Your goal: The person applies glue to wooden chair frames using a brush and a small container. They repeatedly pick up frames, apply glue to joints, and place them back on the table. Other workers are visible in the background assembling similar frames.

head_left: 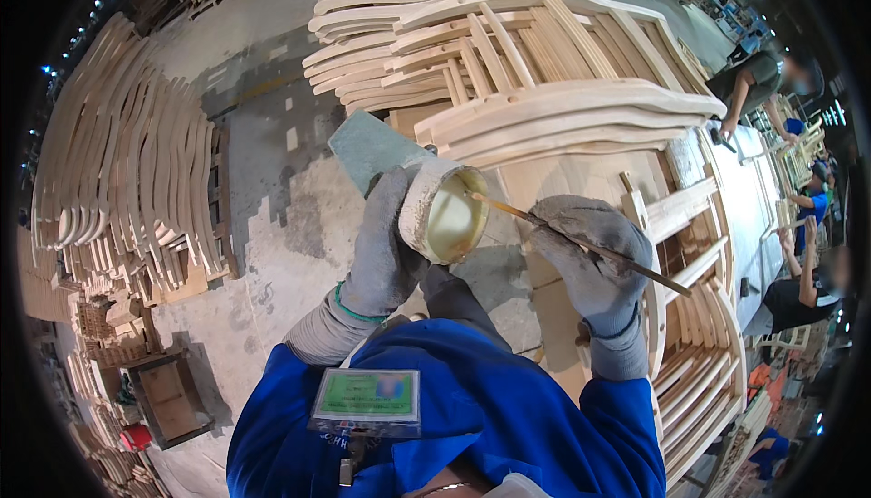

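Note:
My left hand, in a grey glove, is closed round a whitish, stained pot. Pale yellowish liquid shows inside, and the pot is tilted so that its mouth faces me. A flat grey-green piece juts out beyond the left fingers, behind the pot; whether that hand also grips it I cannot tell. My right hand, gloved too, pinches a thin brown stick. The stick's far tip reaches to the pot's mouth, while its other end sticks out past my right hand.
Stacked curved wooden frames fill the space ahead, with more slatted frames close on my right. Rows of curved wooden parts stand at left. An open wooden box sits on the concrete floor. Other people work at far right.

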Action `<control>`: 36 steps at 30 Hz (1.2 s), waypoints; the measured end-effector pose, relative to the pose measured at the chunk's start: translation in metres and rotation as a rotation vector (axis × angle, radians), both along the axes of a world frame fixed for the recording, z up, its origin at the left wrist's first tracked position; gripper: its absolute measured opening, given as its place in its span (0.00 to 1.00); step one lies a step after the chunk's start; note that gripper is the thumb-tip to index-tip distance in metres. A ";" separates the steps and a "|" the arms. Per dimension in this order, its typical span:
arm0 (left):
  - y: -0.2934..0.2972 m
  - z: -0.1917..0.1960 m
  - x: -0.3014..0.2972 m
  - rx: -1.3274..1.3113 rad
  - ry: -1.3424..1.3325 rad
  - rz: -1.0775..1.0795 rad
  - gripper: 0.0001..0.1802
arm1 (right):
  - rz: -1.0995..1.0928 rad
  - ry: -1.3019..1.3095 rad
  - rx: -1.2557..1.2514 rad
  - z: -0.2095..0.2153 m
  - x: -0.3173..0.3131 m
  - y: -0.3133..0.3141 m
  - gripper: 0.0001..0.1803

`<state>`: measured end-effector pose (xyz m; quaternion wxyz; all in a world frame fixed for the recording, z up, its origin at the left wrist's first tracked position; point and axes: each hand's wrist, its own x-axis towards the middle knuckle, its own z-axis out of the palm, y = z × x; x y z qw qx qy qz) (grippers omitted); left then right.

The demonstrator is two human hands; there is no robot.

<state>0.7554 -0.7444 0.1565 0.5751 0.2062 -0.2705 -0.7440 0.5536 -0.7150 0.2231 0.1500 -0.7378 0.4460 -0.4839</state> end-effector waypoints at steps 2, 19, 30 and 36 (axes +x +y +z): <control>-0.030 0.002 -0.002 0.178 0.030 0.001 0.21 | 0.020 -0.038 -0.019 -0.006 0.002 -0.036 0.12; -0.248 -0.023 -0.020 -0.269 -0.161 0.296 0.30 | 0.013 -0.550 0.102 -0.045 0.018 -0.174 0.08; -0.356 -0.039 0.033 -0.917 -0.554 -0.025 0.47 | -0.426 -0.966 0.133 -0.060 0.106 -0.239 0.09; -0.389 -0.035 0.038 -0.373 -0.158 -0.395 0.32 | -0.676 -0.825 0.072 -0.066 0.148 -0.248 0.09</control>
